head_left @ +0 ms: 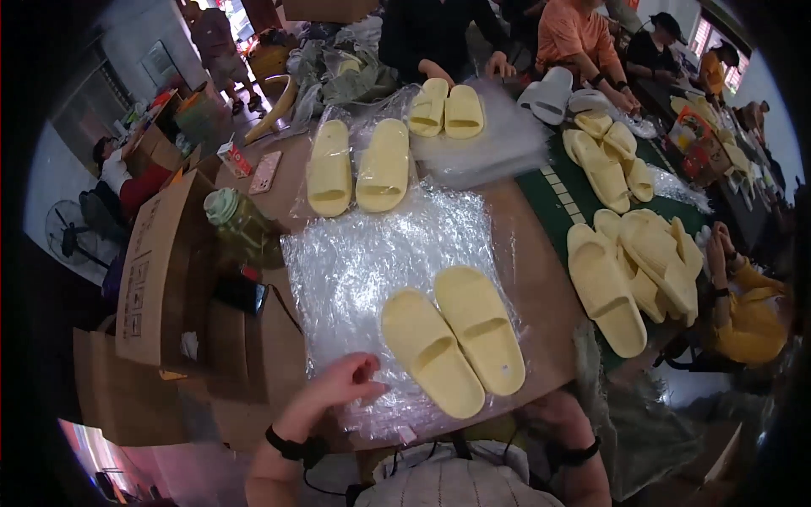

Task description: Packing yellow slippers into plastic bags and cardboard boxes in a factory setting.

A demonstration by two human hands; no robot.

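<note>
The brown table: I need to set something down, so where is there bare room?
Bare brown tabletop shows between the clear bags and the green mat. Crowded: the mat's piled yellow slippers, and left, around the bottle and open carton.

Lost to blur, dimness, overlap and cropping
Cannot make out the fingers of the right hand (553,412), blurred and dim beside the counter (542,317), nor any hold there; cannot tell touching from hovering under the left hand (348,380); cannot see the part of the clear plastic stack (363,279) beneath the near pair of yellow slippers (451,353); cannot identify the tiny mark (506,368) on one heel; cannot count the slippers in the overlapping pile (659,258) at right; cannot see the head of the person in black (431,38), cut off at the upper edge.
</note>
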